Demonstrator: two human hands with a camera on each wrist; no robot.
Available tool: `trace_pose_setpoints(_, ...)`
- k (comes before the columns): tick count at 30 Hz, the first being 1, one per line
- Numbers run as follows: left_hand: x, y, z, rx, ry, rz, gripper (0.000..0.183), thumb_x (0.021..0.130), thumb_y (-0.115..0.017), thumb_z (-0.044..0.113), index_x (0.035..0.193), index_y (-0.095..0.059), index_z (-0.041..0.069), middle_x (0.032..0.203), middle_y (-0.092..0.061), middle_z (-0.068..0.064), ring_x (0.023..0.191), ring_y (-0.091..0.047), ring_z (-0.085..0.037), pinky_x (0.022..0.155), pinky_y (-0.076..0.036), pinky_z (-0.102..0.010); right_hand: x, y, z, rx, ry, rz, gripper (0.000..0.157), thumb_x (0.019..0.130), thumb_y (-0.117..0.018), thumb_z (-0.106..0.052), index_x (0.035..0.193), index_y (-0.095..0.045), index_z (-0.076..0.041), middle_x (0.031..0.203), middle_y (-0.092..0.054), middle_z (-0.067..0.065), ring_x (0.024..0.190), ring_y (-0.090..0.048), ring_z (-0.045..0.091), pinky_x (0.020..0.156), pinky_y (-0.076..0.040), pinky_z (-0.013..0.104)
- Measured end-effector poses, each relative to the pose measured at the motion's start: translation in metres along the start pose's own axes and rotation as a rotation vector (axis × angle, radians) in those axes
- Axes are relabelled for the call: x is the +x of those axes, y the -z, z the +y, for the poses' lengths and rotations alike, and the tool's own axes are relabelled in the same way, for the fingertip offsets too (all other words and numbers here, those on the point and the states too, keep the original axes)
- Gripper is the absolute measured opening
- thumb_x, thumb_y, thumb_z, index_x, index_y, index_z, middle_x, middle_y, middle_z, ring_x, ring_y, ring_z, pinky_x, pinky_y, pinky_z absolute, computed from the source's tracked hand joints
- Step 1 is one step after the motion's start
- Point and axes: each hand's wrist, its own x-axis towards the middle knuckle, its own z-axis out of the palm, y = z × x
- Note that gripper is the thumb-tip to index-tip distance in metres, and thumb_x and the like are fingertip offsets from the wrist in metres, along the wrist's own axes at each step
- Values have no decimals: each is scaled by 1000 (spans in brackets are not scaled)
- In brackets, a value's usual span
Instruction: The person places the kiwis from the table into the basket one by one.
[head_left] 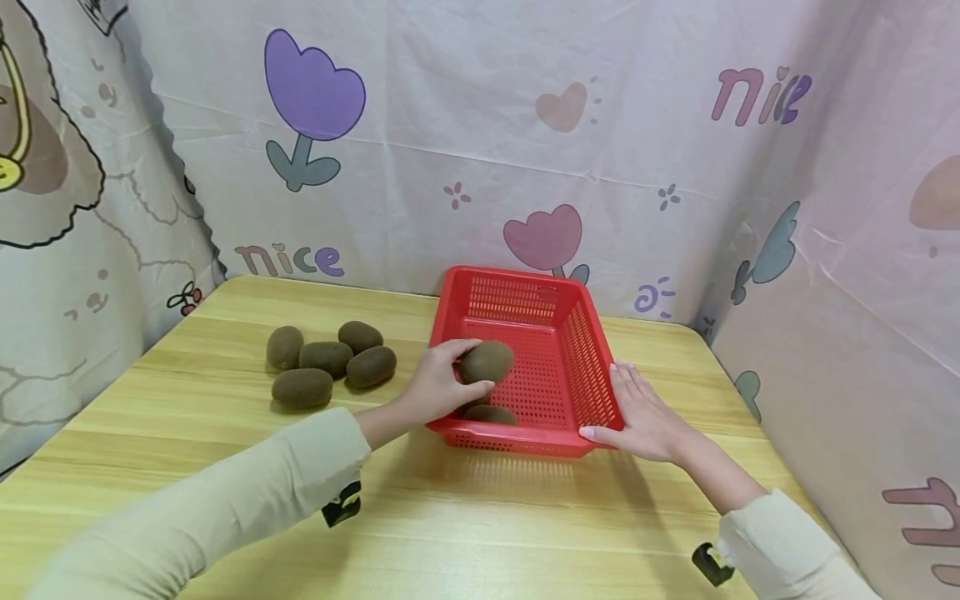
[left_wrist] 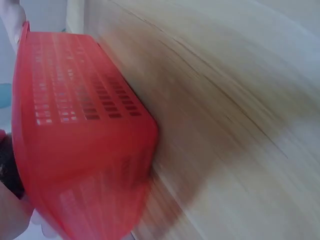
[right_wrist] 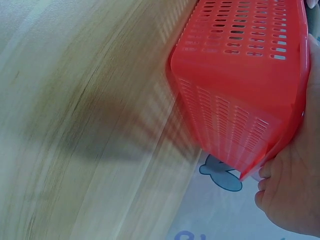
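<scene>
My left hand (head_left: 437,385) holds a brown kiwi (head_left: 487,362) between thumb and fingers, over the left part of a red plastic basket (head_left: 517,437). Below it, more kiwis (head_left: 491,414) lie in the basket's near left corner, partly hidden by the hand and the front rim. At the basket's near right corner rests my right hand (head_left: 647,417), its fingers straight along the outer right side and its thumb on the front rim. The right wrist view shows this hand (right_wrist: 292,185) against the rim. Several loose kiwis (head_left: 326,358) lie in a group on the table left of the basket.
The wooden table (head_left: 480,533) carries the basket toward its back edge. A printed cloth (head_left: 450,125) hangs behind the table and along both sides. A black wrist mount (head_left: 342,503) sits under the left sleeve, another (head_left: 711,564) under the right.
</scene>
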Motion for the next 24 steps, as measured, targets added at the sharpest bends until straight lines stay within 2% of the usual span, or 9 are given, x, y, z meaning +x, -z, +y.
trace_pose_setpoints(5,9,-24,8,-46,21,-102,51,70,-75,16,116,-58,2,111,-62,-12,92,-60,-20,74,-52,-30,1,0,0,-3,-10,-9,107,75,-53,-64,143,-5,5,149,-7,25,136,-5,43,108,-15,59)
trace_pose_setpoints(9,17,-42,15,-30,19,-223,50,72,-74,19,117,-58,2,111,-63,-11,91,-60,-18,74,-51,-28,1,-1,1,-7,-19,-14,107,75,-52,-65,143,-5,4,149,-7,24,137,-4,42,108,-15,59)
trace_pose_setpoints(12,23,-53,18,16,-23,-338,51,75,-72,21,120,-56,3,113,-63,-10,95,-60,-17,78,-50,-28,2,-2,1,-14,-15,-10,107,75,-53,-64,143,-5,5,149,-7,25,136,-5,43,108,-15,59)
trace_pose_setpoints(18,37,-68,20,114,-190,-606,43,78,-68,17,117,-59,2,112,-64,-8,98,-60,-15,79,-47,-21,2,-2,1,-18,-20,-17,107,76,-52,-65,143,-5,5,149,-7,24,136,-6,43,107,-17,59)
trace_pose_setpoints(21,44,-74,19,149,-229,-722,36,80,-66,14,114,-61,3,109,-65,-7,94,-59,-13,74,-44,-16,2,-2,0,-16,-16,-21,107,76,-51,-65,143,-5,5,149,-7,25,136,-7,43,106,-19,60)
trace_pose_setpoints(24,48,-82,18,178,-230,-802,33,81,-64,13,113,-62,4,107,-66,-6,91,-59,-10,73,-42,-14,0,-1,-1,-16,-13,-12,107,76,-52,-64,142,-6,6,149,-8,26,136,-8,43,106,-19,60)
